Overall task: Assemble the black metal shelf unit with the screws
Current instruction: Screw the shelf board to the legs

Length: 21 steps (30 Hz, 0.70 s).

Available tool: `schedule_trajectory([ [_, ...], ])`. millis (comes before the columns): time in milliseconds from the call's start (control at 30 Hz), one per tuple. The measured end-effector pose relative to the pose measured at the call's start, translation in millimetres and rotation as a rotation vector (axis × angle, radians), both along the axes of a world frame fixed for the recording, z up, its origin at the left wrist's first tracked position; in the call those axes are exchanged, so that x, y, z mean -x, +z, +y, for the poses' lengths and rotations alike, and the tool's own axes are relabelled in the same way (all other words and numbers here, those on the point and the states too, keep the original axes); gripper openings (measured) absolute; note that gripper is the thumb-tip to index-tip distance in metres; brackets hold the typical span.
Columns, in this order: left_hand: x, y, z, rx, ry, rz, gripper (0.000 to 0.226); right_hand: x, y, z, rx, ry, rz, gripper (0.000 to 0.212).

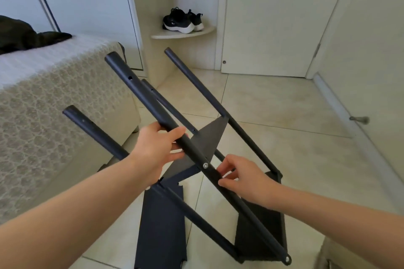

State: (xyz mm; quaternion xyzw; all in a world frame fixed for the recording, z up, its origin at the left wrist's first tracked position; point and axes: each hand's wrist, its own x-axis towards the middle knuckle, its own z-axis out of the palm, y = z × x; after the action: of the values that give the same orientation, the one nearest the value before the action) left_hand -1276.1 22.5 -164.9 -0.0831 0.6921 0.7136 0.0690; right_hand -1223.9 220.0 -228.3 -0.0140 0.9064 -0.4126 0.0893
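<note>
The black metal shelf unit (236, 133) stands tilted on the tiled floor, its round tube posts pointing up and to the left. My left hand (157, 144) is wrapped around the nearest post (135, 87). Lower on that same post, my right hand (242, 178) pinches it with the fingertips, just below a silver screw (205, 165) that fixes a black shelf panel (207, 137). Another black panel (161, 225) lies flat on the floor under the frame. A further shelf (260, 225) sits at the frame's lower end.
A bed with a patterned cream cover (54, 98) fills the left side, dark cloth (24, 35) lying on it. Black sneakers (182, 20) rest on a corner ledge at the back. White doors (273, 17) and a door stop (360, 119) are on the right.
</note>
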Motion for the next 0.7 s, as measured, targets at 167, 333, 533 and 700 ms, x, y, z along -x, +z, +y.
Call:
schedule_trajectory([
  [167,-6,19,28,0.056,-0.068,0.048,0.016,-22,0,10,0.135,-0.126,-0.007,0.018],
  [333,-23,30,58,0.168,-0.139,0.136,0.028,-45,6,16,0.225,-0.253,-0.04,0.018],
  [533,-46,32,79,0.262,-0.289,0.234,0.026,-73,14,30,0.27,-0.254,-0.166,0.024],
  [700,-52,27,76,0.363,-0.377,0.289,0.024,-94,12,47,0.295,-0.262,-0.228,0.031],
])
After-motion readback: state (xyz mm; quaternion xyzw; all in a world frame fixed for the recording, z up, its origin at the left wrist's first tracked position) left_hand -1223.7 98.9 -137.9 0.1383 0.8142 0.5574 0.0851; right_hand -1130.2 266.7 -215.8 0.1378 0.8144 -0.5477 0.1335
